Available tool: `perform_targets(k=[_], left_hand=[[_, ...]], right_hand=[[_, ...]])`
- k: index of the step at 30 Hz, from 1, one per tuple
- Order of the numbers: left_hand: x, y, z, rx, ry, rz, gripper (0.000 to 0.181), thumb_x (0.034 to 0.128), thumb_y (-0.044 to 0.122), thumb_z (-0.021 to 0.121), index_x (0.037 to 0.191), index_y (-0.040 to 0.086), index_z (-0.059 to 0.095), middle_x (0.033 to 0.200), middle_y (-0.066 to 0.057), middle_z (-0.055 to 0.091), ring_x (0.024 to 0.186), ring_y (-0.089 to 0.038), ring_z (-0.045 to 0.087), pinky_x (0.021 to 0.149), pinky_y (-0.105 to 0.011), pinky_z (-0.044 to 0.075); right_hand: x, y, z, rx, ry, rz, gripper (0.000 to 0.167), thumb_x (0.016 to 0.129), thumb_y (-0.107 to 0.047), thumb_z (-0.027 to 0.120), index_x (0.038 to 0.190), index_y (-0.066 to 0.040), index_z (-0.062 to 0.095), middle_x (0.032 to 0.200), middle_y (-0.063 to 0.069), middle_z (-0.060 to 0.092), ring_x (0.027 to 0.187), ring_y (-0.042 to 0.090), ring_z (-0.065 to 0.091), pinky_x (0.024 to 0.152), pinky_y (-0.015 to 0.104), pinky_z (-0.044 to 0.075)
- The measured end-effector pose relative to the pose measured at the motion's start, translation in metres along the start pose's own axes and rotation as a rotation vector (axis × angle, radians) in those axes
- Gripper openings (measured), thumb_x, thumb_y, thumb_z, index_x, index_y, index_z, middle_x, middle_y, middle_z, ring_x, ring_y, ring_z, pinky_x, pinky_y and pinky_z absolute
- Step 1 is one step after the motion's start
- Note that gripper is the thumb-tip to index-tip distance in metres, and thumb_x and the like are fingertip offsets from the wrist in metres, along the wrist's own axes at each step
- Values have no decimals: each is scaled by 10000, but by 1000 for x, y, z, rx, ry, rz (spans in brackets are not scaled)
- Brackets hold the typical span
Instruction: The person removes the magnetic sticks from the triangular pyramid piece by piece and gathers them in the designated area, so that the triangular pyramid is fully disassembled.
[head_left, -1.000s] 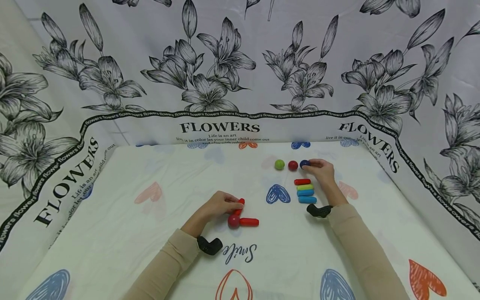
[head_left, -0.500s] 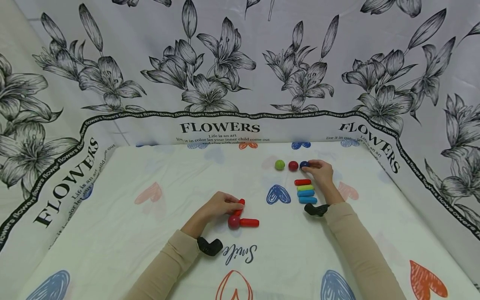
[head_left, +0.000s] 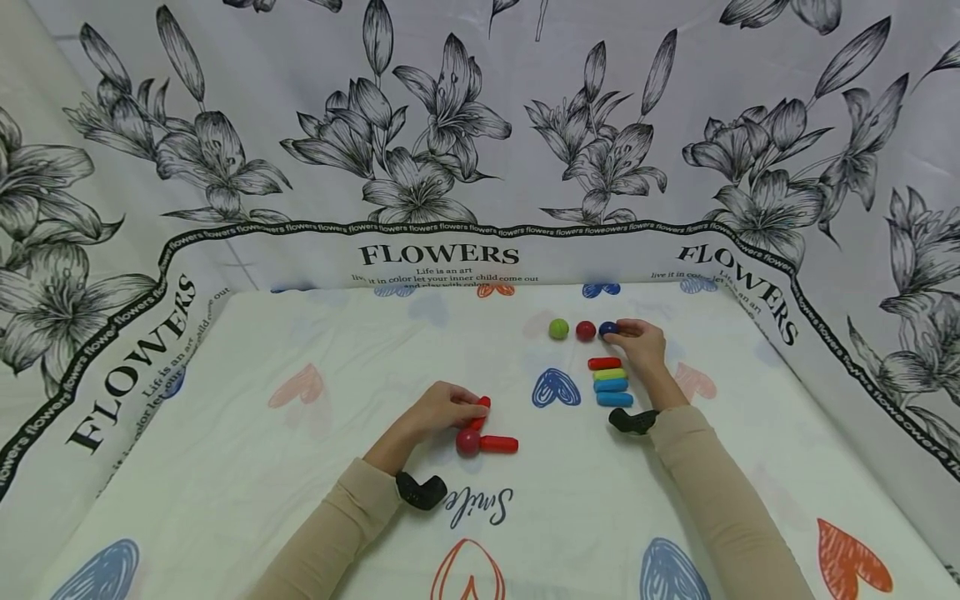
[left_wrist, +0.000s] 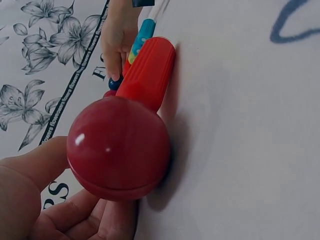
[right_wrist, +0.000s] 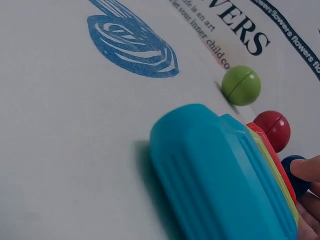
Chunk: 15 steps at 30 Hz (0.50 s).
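My left hand (head_left: 438, 410) pinches a short red rod (head_left: 483, 403) whose lower end meets a larger dark red ball (head_left: 468, 442). A second red rod (head_left: 499, 445) lies against the ball's right side. In the left wrist view, the ball (left_wrist: 120, 147) hides part of that hand and what it holds. At the back right, my right hand (head_left: 642, 343) pinches a dark blue ball (head_left: 608, 331) between thumb and fingers. The right wrist view shows the thumb (right_wrist: 306, 169) on this blue ball (right_wrist: 295, 172).
Left of the blue ball sit a small red ball (head_left: 586, 331) and a green ball (head_left: 558, 329). In front of them, a red rod (head_left: 604, 363), a yellow rod (head_left: 608, 375) and two blue rods (head_left: 615, 400) lie in a stack-like row on the patterned cloth (head_left: 360, 350).
My right wrist has shifted slightly to the left, while its fingers stay on the blue ball. The left hand and its red rod look unmoved.
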<state>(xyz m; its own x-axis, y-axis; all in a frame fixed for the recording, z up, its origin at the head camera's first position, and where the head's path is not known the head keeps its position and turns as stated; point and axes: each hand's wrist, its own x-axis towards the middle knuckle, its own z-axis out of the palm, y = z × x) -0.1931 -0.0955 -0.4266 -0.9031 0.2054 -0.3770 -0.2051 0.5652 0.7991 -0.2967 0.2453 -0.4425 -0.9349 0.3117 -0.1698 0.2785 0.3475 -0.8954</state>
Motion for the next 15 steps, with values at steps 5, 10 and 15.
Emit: perform_targets(k=[5, 10, 15], left_hand=[[1, 0, 1, 10, -3, 15, 342, 854, 290, 721, 1086, 41, 689, 950, -74, 683, 768, -126, 593, 685, -204, 490], [2, -1, 1, 35, -9, 24, 360, 853, 303, 721, 1102, 44, 689, 981, -79, 688, 777, -128, 597, 700, -208, 513], [3, 1, 1, 38, -12, 43, 334, 861, 292, 713, 1091, 50, 699, 987, -80, 682, 779, -127, 577, 682, -197, 499]], right_hand=[[-6, 0, -7, -10, -2, -4, 472, 906, -140, 656, 1350, -44, 529, 1394, 174, 557, 1288, 294, 539, 1109, 365, 427], [-19, -3, -15, -14, 27, -13, 453, 908, -164, 655, 1334, -46, 552, 1368, 157, 585, 1263, 268, 556, 1088, 350, 446], [-32, -5, -20, -48, 42, -43, 438, 914, -201, 652, 1317, -55, 562, 1344, 151, 606, 1228, 251, 583, 1061, 305, 471]])
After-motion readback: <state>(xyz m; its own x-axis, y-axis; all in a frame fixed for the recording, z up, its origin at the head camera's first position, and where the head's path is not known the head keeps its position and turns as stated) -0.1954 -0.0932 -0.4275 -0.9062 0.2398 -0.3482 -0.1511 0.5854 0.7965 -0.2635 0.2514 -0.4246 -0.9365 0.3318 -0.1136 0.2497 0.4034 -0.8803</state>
